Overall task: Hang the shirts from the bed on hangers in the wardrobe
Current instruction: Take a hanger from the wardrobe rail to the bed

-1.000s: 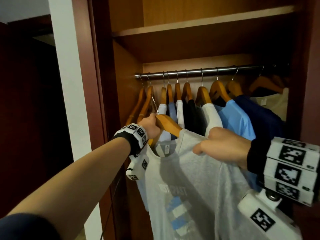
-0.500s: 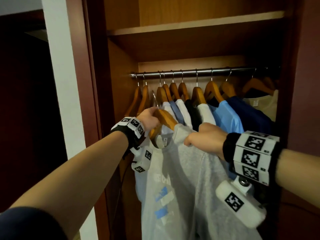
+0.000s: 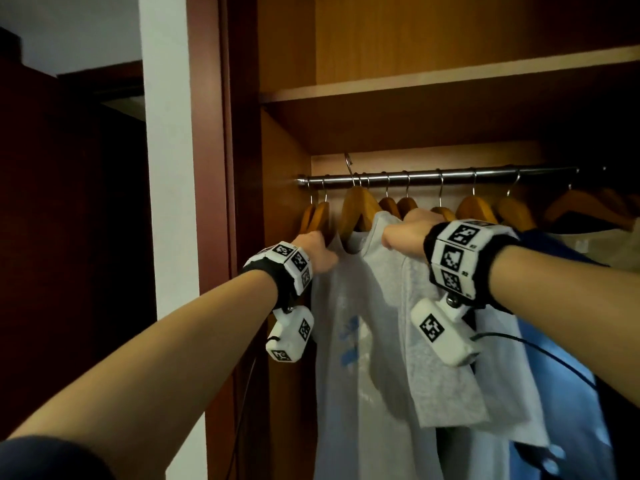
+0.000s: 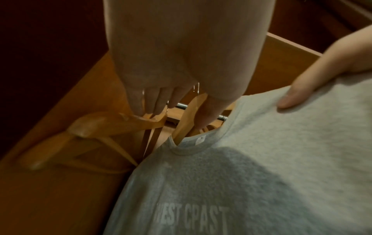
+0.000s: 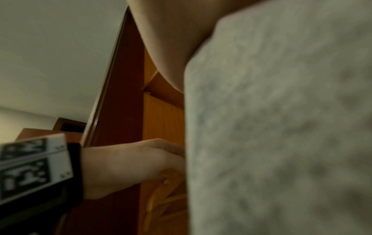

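The grey shirt [image 3: 374, 341] sits on a wooden hanger [image 3: 358, 211] whose hook appears just above the rail [image 3: 433, 176], not yet seated. Left hand [image 3: 317, 252] grips the hanger; right hand [image 3: 407, 232] clutches the shirt's shoulder. Several shirts [image 3: 571, 341] already hang alongside.

At frame centre, a light grey printed T-shirt [image 3: 374, 341] hangs on an orange wooden hanger [image 3: 358, 207] whose hook pokes above the silver metal rail [image 3: 519, 174]. The left hand [image 3: 317, 252] grips its left shoulder; the right hand [image 3: 407, 232] clasps its right shoulder. Dark blue shirts [image 3: 568, 358] hang at right.
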Demonstrator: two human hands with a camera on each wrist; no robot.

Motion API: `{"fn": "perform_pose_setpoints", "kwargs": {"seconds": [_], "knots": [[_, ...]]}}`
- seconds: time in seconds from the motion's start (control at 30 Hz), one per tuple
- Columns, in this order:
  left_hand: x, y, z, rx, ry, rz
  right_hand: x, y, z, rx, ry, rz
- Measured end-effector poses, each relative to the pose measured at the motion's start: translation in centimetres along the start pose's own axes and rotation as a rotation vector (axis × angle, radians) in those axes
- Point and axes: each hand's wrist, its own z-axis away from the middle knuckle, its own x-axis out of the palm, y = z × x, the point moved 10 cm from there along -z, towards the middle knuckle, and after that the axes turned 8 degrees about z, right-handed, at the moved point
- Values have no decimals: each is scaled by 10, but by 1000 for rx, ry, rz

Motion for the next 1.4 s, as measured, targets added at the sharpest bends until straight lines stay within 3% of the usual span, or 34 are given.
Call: {"fn": "perform_pose_setpoints", "kwargs": {"seconds": [0.23,0.33,0.6,0.8,0.9,1.03,1.13,1.4], "knots": [[18,-21,-36,-87,-6,-171,17,-24,-43,3,24,-18],[23,-22,-47,-44,50,-252,32,-28,-58,-4,25,21],[53,-44,-66,-84,68,51,72,-30,-76,38,-52,161],[37,-45,-68,-16,216,249,80,-35,-73,-5,-54,158],[27,-40,-62,34,264,326,81,-44,-76,-44,-41,119],[16,-29,-41,145,297,413,49,-70,-80,-213,180,78],[12,-26,-19,195,282,461,48,-92,-80,-308,125,-7],[28,-37,35,328,206,528,78,-91,-66,-285,36,88]]}}
